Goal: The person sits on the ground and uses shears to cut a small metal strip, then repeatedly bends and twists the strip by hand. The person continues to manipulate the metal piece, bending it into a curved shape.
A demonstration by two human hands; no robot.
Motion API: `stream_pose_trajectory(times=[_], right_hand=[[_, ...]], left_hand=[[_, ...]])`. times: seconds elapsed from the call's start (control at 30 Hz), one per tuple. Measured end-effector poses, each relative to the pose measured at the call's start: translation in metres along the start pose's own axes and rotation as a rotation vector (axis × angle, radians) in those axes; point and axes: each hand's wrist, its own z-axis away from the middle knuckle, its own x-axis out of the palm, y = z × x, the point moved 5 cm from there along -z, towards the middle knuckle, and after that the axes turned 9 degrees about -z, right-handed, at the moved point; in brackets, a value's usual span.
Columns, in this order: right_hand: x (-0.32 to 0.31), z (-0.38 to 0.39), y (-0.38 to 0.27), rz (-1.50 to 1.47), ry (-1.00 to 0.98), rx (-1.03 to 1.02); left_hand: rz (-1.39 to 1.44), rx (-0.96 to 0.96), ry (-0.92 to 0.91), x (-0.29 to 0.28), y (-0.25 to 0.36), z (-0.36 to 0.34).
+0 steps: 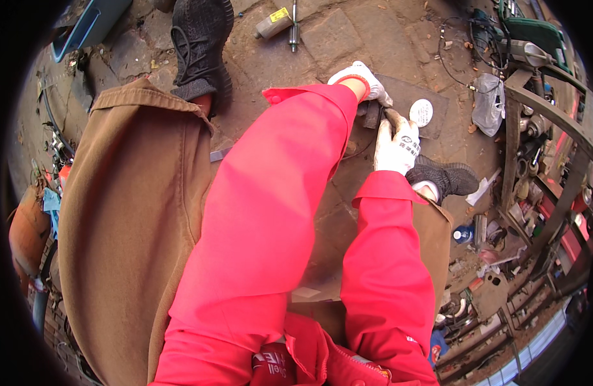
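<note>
Both of my hands wear white work gloves, soiled at the fingers, and meet over a small dark part (pixel 371 117), apparently metal, near the ground. My left hand (pixel 368 81) comes over it from the far side with fingers curled down; my sleeve hides part of the grip. My right hand (pixel 395 145) closes in from the near side, thumb and forefinger together at the part's right end. What lies in that pinch is too small to make out. Underneath is a dark flat sheet (pixel 433 101). A white round disc (pixel 422 112) with print lies right of my fingers.
My dark shoes (pixel 203 48) stand on stone paving (pixel 335 38). Ahead lie a grey cylinder (pixel 274 24) with a yellow label and a metal rod tool (pixel 294 32). At right, a metal frame (pixel 554 112) holds cluttered parts, beside a plastic bag (pixel 488 104) and thin cable (pixel 445 55).
</note>
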Motion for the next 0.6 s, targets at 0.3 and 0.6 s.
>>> stream_pose_trajectory(times=[0.3,0.6], right_hand=[[0.002,-0.001,-0.001,0.034,-0.011,-0.043],[0.012,0.000,0.006,0.155,-0.036,-0.088]], left_hand=[[-0.030,0.022,0.017,-0.004,0.002,0.003],[-0.248,0.067,0.069,0.006,-0.006,-0.003]])
